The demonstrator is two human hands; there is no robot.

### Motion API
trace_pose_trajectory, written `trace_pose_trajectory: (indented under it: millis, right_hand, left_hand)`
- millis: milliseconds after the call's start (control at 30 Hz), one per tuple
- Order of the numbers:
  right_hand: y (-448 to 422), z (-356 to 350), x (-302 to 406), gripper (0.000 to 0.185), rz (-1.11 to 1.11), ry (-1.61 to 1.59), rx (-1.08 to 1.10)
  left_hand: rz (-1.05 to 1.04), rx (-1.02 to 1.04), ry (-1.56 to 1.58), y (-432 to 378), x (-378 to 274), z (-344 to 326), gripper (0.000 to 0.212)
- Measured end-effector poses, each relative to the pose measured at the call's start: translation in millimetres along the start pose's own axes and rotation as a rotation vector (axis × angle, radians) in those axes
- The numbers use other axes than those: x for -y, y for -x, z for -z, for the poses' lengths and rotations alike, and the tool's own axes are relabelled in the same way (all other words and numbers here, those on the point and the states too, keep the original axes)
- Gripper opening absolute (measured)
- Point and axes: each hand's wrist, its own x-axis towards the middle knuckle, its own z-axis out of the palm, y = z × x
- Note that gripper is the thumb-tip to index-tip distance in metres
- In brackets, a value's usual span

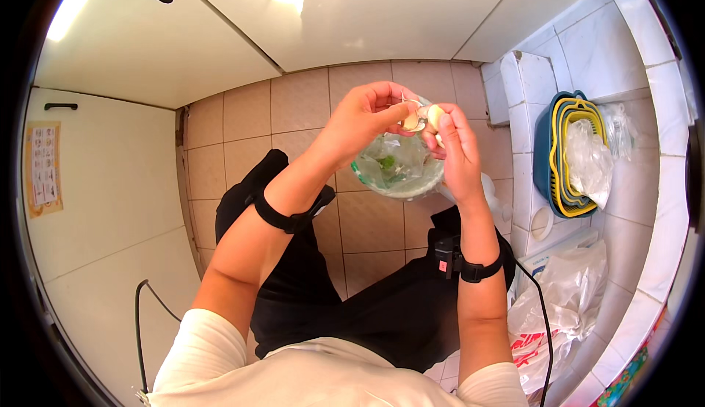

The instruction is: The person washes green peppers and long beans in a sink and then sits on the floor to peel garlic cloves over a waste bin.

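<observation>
Over a round waste bin [405, 192], my two hands are close together. Between the thumb and fingers of my left hand [361, 120] is a piece of garlic [412, 121] with papery skin around it. My right hand [461, 156] pinches a pale yellow garlic clove [435, 115] with thumb and forefinger. A second pale clove [439, 140] shows lower down, against its curled fingers. Directly below, the bin has a clear plastic bag lining; a green leaf scrap [387, 162] and pale bits lie inside. My hands hide the bin's far side.
White cabinet doors [380, 16] stand ahead and at left. On a tiled ledge at right are nested blue and yellow baskets [542, 153] with a plastic bag [589, 153], and a bulky plastic bag [567, 297]. A black cable [542, 308] runs beside my right arm.
</observation>
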Motion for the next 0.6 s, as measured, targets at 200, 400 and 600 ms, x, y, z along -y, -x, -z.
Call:
trace_pose_trajectory:
  millis: [200, 400, 600]
  right_hand:
    - [-1.9, 0.8, 9.7, 0.027, -0.091, -0.415, -0.040]
    - [-1.1, 6.9, 7.0, 0.030, -0.059, -0.423, 0.003]
    - [0.4, -12.2, 8.5, 0.026, 0.035, -0.073, -0.054]
  left_hand:
    - [0.015, -0.064, 0.196, 0.0, -4.0, -7.9, 0.017]
    - [0.029, 0.092, 0.214, -2.4, 4.4, 0.8, 0.014]
    - [-0.012, -0.116, -0.037, 2.9, -0.8, -12.5, 0.023]
